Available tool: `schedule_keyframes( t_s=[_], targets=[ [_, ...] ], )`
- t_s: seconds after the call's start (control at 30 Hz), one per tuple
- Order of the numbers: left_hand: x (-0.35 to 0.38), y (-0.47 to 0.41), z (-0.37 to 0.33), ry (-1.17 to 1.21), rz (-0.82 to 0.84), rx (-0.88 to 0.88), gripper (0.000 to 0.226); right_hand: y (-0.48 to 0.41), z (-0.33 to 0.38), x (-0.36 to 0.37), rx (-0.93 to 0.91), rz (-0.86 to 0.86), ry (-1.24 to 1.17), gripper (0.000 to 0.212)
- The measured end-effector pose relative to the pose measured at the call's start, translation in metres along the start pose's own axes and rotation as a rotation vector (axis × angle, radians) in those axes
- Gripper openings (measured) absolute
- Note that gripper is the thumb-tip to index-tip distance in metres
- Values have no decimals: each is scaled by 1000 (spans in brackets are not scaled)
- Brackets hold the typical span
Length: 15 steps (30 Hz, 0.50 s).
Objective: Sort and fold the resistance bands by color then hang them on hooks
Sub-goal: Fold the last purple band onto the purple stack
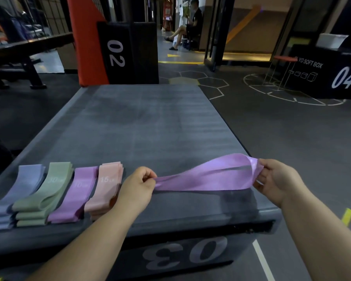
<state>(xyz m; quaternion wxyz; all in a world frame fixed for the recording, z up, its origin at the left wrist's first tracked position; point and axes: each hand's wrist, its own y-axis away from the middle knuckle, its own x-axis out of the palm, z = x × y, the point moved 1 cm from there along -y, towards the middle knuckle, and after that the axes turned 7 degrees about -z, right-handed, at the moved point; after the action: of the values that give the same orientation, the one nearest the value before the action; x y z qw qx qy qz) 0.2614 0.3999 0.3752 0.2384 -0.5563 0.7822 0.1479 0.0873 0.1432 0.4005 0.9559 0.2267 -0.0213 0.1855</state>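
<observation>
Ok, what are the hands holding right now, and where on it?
One thin purple rubber resistance band, stretched between them: the left hand pinches its left end, the right hand grips its wider right end.

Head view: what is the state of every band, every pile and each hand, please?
purple band: stretched between both hands, twisted, not folded.
left hand: pinches the band's narrow end.
right hand: holds the band's wide end.
blue-grey pile: folded, on the box.
green pile: folded, on the box.
purple pile: folded, on the box.
pink pile: folded, on the box.
</observation>
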Motion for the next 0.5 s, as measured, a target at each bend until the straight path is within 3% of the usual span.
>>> schedule_keyframes(
  t_s=[0.13,0.2,0.37,0.5],
  targets=[
    [1,0,3,51,31,-63,15,0,-3,3,-32,-9,127,11],
    [0,1,3,13,75,-76,8,3,-8,7,-35,85,217,2],
    [1,8,-5,-322,254,59,23,8,-20,8,-134,252,695,68],
    [0,13,-13,-236,313,89,30,0,-22,6,-371,148,1059,60]
  ],
)
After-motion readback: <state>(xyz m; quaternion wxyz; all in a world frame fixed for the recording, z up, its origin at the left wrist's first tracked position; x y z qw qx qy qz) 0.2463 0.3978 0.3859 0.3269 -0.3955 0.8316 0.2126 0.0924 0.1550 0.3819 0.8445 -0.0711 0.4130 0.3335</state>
